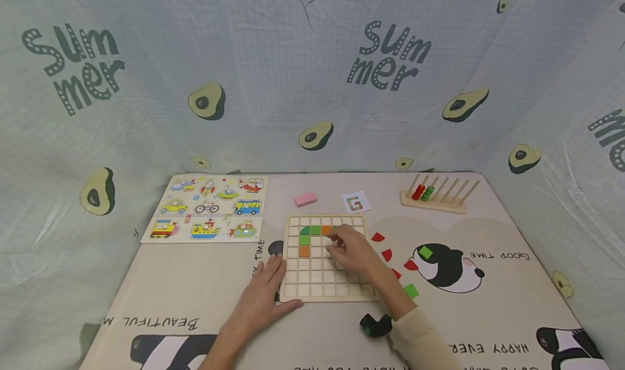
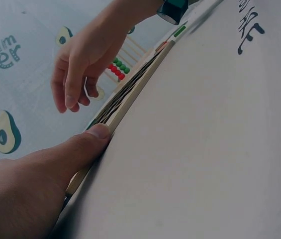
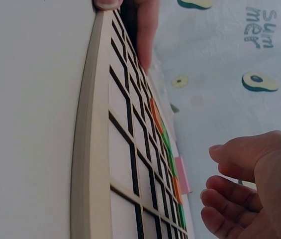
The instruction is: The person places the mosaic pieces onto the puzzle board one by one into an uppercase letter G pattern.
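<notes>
Now, amid avocado-printed cloth [image 1: 263, 61], straight left fingers [image 1: 277, 275] touch a grid board [image 1: 332, 299] on a panda-print table [image 1: 195, 283]; right fingers [image 1: 343, 232] hover, parted.

- Tiles [image 1: 315, 230] sit in cells of the grid board [image 1: 332, 298].
- Behind the grid board, a block [image 1: 305, 199] lies left of a card [image 1: 356, 202].
- A picture board [image 1: 225, 204] lies rear left, a peg stand [image 1: 434, 203] rear right.
- Loose pieces [image 1: 411, 291] lie right.

Far left beyond your grip: vehicle puzzle board [image 1: 225, 206], lying flat. Straight beyond: pink rectangular block [image 1: 305, 199]. Beyond, to your right: wooden bead stand [image 1: 434, 203], red and green beads. Avocado-print curtain [image 1: 273, 61] behind; panda-print tablecloth [image 1: 205, 283] beneath you.
</notes>
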A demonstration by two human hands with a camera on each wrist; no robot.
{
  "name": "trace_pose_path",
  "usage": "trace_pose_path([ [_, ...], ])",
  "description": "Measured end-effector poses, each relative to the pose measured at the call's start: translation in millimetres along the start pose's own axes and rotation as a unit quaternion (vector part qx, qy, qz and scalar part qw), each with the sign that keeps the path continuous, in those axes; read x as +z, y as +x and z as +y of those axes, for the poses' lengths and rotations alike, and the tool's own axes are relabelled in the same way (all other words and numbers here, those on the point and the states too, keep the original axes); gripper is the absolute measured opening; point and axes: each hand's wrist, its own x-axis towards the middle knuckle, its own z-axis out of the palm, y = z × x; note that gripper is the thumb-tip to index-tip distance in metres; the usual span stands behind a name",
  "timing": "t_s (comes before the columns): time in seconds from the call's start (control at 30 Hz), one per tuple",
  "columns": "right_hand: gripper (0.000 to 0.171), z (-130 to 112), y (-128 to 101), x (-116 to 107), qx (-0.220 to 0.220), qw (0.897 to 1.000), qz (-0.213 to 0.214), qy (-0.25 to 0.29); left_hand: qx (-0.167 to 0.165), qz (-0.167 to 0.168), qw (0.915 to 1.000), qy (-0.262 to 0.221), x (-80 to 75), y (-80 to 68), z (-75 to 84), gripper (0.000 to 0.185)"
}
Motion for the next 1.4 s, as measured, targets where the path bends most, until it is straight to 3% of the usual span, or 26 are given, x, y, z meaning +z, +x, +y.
trace_pose_path([
  [0.33, 0.028, 17.5, -12.4, -16.0, -0.007, 1.0, 0.011, 0.004, -0.002, -0.002, 1.0, -0.004, -0.2, 0.3, 0.4, 0.098],
  [0.83, 0.031, 51.2, -33.2, -33.4, 0.016, 1.0, 0.014, 0.013, 0.001, 0.0, 1.0, -0.007, 1.0, 0.2, -0.1, 0.098],
  [1.4, 0.032, 75.2, -61.6, -48.4, 0.04, 0.999, -0.018, 0.003, -0.009, -0.008, 0.9998, -0.014, 0.2, 0.6, 1.0, 0.099],
])
